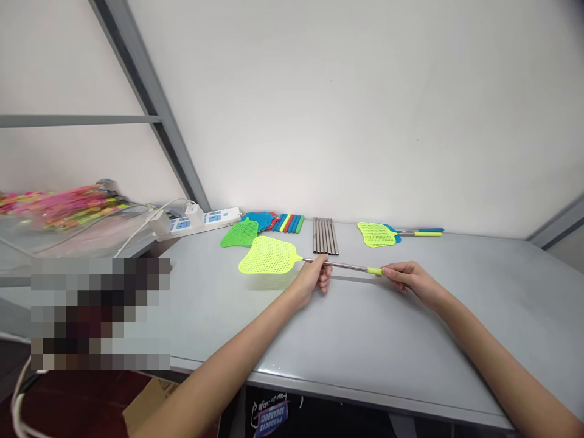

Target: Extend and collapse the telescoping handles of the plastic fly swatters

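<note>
A yellow fly swatter (269,255) is held level above the grey table, its perforated head pointing left. My left hand (314,277) is closed around its metal rod, thumb on top. At the right end, my right hand (408,277) pinches the short yellow grip, part of which is hidden by the fingers. Behind my left hand, several metal tubes (325,236) lie side by side. Further left are coloured handle grips (288,223) in a row, blue swatter heads (259,220) and a green swatter head (241,233).
Two swatters, one yellow (376,235) and one blue (431,230), overlap at the back right near the wall. A white power strip (201,224) with plugs and cables lies at the back left. Pink and yellow items (59,210) are heaped beyond it. The table's front edge (365,395) runs below my arms.
</note>
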### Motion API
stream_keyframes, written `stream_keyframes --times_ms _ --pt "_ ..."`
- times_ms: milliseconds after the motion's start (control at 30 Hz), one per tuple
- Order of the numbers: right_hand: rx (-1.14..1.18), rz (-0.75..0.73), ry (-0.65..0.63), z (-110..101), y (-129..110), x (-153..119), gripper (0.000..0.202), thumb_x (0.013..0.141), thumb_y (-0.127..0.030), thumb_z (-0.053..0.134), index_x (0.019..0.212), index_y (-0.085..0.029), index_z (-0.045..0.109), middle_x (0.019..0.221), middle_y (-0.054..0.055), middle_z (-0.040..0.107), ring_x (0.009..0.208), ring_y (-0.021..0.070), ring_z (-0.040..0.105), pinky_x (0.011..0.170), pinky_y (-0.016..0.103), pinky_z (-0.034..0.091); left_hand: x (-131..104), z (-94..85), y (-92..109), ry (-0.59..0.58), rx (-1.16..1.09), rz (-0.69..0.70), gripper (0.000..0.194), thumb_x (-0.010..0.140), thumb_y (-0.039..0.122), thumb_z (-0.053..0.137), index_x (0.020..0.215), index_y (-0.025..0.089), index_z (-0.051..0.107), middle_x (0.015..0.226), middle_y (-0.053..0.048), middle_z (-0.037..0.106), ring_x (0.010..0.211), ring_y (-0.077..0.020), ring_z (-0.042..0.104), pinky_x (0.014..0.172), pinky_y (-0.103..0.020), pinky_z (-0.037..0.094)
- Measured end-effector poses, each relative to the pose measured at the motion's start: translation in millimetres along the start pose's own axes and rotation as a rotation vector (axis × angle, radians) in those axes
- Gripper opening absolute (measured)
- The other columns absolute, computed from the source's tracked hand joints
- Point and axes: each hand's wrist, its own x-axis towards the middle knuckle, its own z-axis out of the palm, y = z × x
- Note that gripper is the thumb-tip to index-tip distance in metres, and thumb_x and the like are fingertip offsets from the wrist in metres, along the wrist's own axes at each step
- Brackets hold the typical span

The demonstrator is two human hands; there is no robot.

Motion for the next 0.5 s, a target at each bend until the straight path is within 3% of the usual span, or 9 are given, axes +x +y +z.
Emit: stream_keyframes --times_ms 200,500 --pt "-0.009 -0.068 -0.096 4.3 -1.8 -1.6 0.037 0.073 -0.049 0.051 0.055 -0.016 0.05 0.052 -0.003 0.03 0.051 0.0103 0.026 0.047 0.025 0.021 -7.0 2.6 -0.2 -0.225 0.066 -0.101 0.036 0.073 0.037 0.045 0.045 0.014 0.048 0.04 0.003 0.034 0.034 -0.0068 0.03 0.035 -0.02 0.027" --pt "-0.004 -0.06 -0.107 3.9 -0.9 -0.8 0.04 0.072 -0.05 0.052 0.05 -0.016 0.045 0.051 -0.002 0.033 0.049 0.0098 0.028 0.047 0.026 0.021 -6.7 2.1 0.5 -0.328 0.177 -0.135 0.037 0.074 0.037 0.037 0.048 0.015 0.051 0.039 0.001 0.038 0.031 -0.0081 0.03 0.034 -0.022 0.029"
